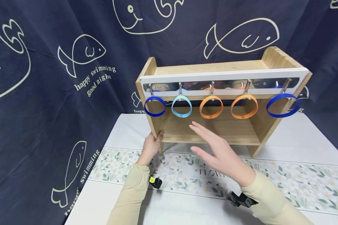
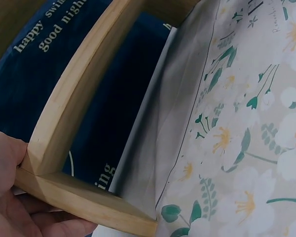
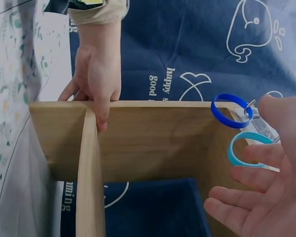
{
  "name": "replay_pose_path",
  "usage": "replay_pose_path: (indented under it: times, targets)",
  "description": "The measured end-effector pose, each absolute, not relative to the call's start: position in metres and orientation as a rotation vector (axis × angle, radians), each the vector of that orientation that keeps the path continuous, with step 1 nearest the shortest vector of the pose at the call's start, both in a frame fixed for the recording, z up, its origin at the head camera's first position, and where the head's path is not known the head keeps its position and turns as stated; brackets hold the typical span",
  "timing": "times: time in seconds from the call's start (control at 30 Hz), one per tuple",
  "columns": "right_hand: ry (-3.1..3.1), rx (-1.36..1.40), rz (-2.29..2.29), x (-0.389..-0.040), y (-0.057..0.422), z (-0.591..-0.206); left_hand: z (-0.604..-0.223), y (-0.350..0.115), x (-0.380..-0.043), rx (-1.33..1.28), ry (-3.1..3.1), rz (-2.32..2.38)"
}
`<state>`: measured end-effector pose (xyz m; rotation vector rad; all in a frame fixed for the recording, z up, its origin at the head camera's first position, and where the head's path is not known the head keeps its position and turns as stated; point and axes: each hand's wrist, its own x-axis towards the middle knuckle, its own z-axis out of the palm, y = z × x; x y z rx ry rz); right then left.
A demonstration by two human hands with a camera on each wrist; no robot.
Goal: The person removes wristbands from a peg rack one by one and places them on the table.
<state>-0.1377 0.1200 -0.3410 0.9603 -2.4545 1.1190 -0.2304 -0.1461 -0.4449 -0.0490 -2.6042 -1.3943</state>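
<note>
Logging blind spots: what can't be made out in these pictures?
Head view: end of the printed lettering, behind the right hand.
Head view: reflections in the shiny strip, too blurred.
Left wrist: part of the left hand, cut by the left edge.
Right wrist: part of the light blue ring, behind the right hand.

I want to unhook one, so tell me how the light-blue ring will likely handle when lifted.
The light-blue ring is probably light, given its thin band. It seems fairly stiff, since it hangs in a clean round shape. Suspended from a single metal hook, it may swing if nudged.
</note>
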Motion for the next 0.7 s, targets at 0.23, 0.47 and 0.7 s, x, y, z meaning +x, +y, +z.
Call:
replay_pose_path:
  times: [0.23, 0.47, 0.7]
  targets:
    - [-2.415, 1.006, 1.173, -0.143, 0.109, -0.337, -0.446, -0.146, -0.231, -0.023, -2.616, -1.394]
    - [-2.417, 1.003, 1.253, -0.147, 0.097, -0.333, -0.448, -0.145, -0.232, -0.042, -2.61, -1.424]
    - [-2.395, 1.036, 1.357, -0.152, 0.086, -0.323, -0.45, -0.146, -0.233, -0.024, -2.586, -1.402]
